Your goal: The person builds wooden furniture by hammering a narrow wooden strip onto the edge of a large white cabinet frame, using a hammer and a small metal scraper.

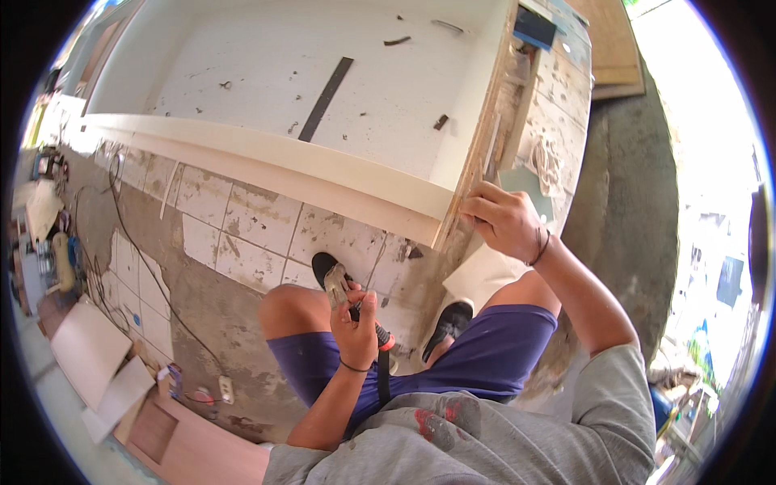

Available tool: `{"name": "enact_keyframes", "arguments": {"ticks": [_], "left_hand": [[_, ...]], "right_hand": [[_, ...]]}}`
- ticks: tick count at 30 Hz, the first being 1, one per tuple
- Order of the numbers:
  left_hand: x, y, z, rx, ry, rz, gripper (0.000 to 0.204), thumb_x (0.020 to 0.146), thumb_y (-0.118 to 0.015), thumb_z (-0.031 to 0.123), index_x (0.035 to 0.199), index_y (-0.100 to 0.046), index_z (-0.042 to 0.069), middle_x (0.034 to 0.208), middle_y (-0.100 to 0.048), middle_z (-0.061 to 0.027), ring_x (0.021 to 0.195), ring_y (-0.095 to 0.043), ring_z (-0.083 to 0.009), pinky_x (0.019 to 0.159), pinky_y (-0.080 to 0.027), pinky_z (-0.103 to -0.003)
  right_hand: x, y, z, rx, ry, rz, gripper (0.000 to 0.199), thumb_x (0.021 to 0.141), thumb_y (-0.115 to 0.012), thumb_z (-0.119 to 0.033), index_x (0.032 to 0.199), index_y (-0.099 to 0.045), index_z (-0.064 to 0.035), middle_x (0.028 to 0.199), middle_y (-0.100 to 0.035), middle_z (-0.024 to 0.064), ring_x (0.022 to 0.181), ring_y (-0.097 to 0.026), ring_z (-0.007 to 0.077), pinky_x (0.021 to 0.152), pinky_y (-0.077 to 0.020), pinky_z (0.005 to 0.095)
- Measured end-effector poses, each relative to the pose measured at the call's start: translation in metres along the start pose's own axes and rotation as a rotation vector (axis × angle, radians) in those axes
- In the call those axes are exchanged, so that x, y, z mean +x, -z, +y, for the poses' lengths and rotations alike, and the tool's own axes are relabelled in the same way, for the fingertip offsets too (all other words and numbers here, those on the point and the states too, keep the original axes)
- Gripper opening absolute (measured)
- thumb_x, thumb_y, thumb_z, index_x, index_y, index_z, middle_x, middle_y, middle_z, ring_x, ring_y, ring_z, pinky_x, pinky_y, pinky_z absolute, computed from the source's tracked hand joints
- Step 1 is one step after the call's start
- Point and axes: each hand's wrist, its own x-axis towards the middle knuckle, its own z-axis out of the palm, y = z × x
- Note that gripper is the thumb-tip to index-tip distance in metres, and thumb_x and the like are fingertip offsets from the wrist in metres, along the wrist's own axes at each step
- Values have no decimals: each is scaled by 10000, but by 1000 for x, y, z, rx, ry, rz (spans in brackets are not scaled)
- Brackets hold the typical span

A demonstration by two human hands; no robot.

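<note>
Step in hand appears to be edge work on the white cabinet carcass (283,158), which lies open side up directly fwd of the operator. Right hand (505,218) (RH) is at the near R corner, w/ thumb and fingers drawn together by the raw wood edge (482,133); cannot tell if a small part is pinched there. Left hand (356,323) (LH) is closed around a hammer-like tool (336,287), held low betw. the knees, apart from the carcass. Recommended: locate the work pt. w/ RH, then keep RH fingertips clear of the tool's path; bring the tool square to the edge; use light, controlled strokes, as raw board may chip. Clear loose debris, e.g. the dark strip (327,97), if it obstructs. Vis. limits: RH fingertip contact unclear; tool mid-section hidden by LH, exact head type n/c; far side of carcass cut off at top; R background washed out by glare.
</note>
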Motion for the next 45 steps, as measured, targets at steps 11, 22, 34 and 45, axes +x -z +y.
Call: {"name": "enact_keyframes", "arguments": {"ticks": [11,22,34,45], "left_hand": [[-34,105,132,144,118,-160,180,933,-631,138,817,-563,18,800,-566,-37,691,-494,-81,646,-435,-257],[-70,225,276,-296,345,-28,240,978,-550,124,1190,-589,17,983,-605,-70,700,-547,-103,618,-490,-260],[-65,373,312,-316,195,421,239,936,-642,201,1109,-656,37,829,-599,3,661,-520,-54,580,-427,-210],[44,481,337,-150,244,386,385,853,-744,317,1070,-671,8,899,-640,-46,807,-587,-124,749,-469,-264]], "right_hand": [[-15,-28,-33,253,-697,92,194,811,-687,-224,859,-596,-60,849,-646,155,768,-643,347,684,-511,421],[29,-13,-147,123,-1226,269,238,783,-637,-191,991,-632,-76,951,-682,198,886,-657,366,808,-511,415],[221,-29,-394,637,-253,-532,280,762,-704,-147,1012,-640,-37,859,-671,81,761,-633,152,669,-529,298],[413,-61,-556,935,31,-767,150,867,-675,-93,950,-622,19,807,-675,57,751,-611,102,706,-512,278]]}}
